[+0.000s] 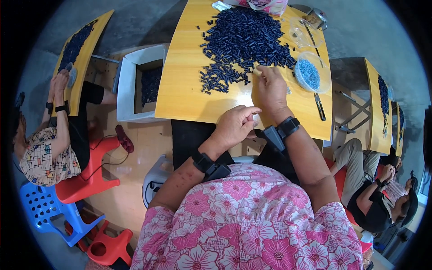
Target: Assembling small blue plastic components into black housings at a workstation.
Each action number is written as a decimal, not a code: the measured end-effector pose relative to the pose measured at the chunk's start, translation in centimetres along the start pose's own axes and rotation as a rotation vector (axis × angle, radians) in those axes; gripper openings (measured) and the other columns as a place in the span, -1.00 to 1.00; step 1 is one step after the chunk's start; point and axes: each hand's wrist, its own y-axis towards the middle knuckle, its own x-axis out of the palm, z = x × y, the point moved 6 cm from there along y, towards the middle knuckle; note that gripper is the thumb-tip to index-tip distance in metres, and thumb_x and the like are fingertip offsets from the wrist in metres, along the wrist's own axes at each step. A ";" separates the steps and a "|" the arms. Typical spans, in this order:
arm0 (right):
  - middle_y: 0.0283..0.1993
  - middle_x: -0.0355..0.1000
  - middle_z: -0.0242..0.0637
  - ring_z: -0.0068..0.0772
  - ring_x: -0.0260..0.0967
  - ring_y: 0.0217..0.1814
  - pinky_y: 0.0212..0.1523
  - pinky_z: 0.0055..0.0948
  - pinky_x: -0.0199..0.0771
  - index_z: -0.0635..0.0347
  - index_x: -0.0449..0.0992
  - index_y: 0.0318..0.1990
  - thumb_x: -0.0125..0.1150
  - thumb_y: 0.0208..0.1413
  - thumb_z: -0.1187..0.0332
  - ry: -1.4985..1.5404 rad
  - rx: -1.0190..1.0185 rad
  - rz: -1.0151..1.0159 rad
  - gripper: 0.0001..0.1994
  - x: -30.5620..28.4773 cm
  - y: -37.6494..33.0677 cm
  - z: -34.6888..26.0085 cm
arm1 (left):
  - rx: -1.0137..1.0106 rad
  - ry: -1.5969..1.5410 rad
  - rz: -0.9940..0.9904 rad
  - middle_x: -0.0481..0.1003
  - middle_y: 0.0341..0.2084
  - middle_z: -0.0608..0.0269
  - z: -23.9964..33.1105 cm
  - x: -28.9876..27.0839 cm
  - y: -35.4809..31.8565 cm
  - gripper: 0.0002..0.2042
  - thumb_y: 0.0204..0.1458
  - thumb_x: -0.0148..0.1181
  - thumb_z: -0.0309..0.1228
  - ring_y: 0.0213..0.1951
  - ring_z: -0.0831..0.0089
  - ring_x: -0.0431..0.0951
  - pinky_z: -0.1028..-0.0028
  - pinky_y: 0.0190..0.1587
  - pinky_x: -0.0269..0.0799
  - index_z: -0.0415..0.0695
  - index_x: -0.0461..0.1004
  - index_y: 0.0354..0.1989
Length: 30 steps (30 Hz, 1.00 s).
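A large heap of small dark blue-black cylindrical pieces [247, 38] covers the far middle of the yellow table [182, 85]. My right hand [272, 87] is over the table at the heap's near edge, fingers curled together; whatever they hold is hidden. Closer to me, at the table's front edge, is my left hand [234, 123], its thumb and forefinger pinched. Something small and pale shows by those fingertips, too small to name. To the right of my right hand, a clear round bowl [327, 80] holds tiny light-blue pieces [308, 74].
A black-handled cutter [320, 107] lies beside the bowl. Behind are a clear lid [297, 31] and a metal mug [316, 19]. Left of the table stands a white box [127, 92] with dark pieces inside. Co-workers sit at side tables [92, 42] left and right, among red [96, 168] and blue stools [45, 209].
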 end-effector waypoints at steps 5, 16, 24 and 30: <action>-0.34 0.41 -0.14 -0.06 0.41 -0.34 -0.30 -0.18 0.45 0.14 0.57 -0.18 0.16 0.01 0.54 0.050 0.100 0.003 -0.79 0.7 1.2 3.2 | -0.016 -0.045 -0.012 0.43 -0.43 0.30 0.3 0.0 0.0 -0.65 0.02 0.15 -0.57 -0.43 0.52 0.44 0.53 -0.28 0.41 -0.21 0.51 0.03; -0.24 0.44 -0.09 0.04 0.46 -0.25 -0.21 -0.10 0.49 0.16 0.54 -0.23 0.11 0.08 0.42 -0.078 0.110 -0.127 -0.87 1.5 0.7 3.0 | 0.038 0.027 0.019 0.44 -0.44 0.28 -0.3 0.1 0.2 -0.68 0.02 0.18 -0.58 -0.45 0.52 0.44 0.53 -0.29 0.42 -0.23 0.51 0.00; -0.21 0.44 -0.14 0.06 0.45 -0.23 -0.24 -0.06 0.46 0.16 0.45 -0.21 0.11 0.14 0.42 -0.081 0.115 -0.194 -0.91 0.4 -2.3 3.5 | 0.006 0.010 0.062 0.48 -0.50 0.30 -0.3 0.1 0.4 -0.70 0.02 0.20 -0.53 -0.50 0.54 0.47 0.50 -0.35 0.44 -0.20 0.51 -0.03; -0.21 0.46 -0.16 -0.02 0.45 -0.21 -0.23 -0.14 0.43 0.19 0.44 -0.23 0.14 0.12 0.46 -0.046 -0.073 -0.204 -0.91 -1.5 -3.5 1.5 | -0.023 -0.001 0.089 0.47 -0.50 0.32 0.0 -0.4 0.3 -0.68 0.04 0.21 -0.53 -0.48 0.60 0.45 0.54 -0.34 0.41 -0.25 0.45 0.00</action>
